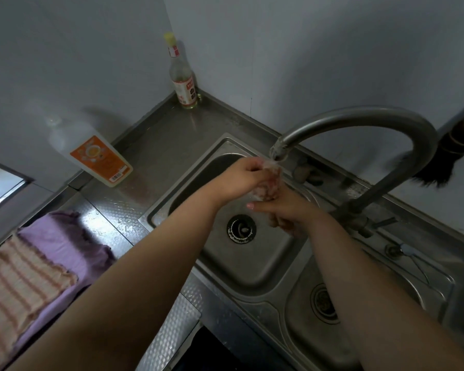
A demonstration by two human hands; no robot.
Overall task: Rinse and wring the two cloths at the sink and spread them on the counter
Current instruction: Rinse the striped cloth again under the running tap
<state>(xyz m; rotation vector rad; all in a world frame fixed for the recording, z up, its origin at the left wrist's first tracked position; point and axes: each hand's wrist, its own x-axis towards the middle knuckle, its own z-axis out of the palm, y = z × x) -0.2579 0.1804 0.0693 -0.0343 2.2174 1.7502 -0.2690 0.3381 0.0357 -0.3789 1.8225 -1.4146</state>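
Note:
Both cloths lie on the steel counter [105,202] at the left. The purple cloth [73,245] is spread flat, and the folded orange-and-white striped cloth [16,285] lies on top of it. Over the left sink basin [252,269], water runs from the curved faucet [359,116] onto my hands. My left hand [241,178] has its fingers curled over the fingertips of my right hand [284,210] under the stream. My right hand lies beneath with its thumb stretched out. Neither hand holds a cloth. Splashing water blurs the fingertips.
A clear detergent bottle [97,156] with an orange label stands on the counter behind the cloths. A glass bottle [182,76] with a yellow cap stands in the back corner. A second basin [324,303] lies to the right. A dark brush [434,170] hangs by the wall.

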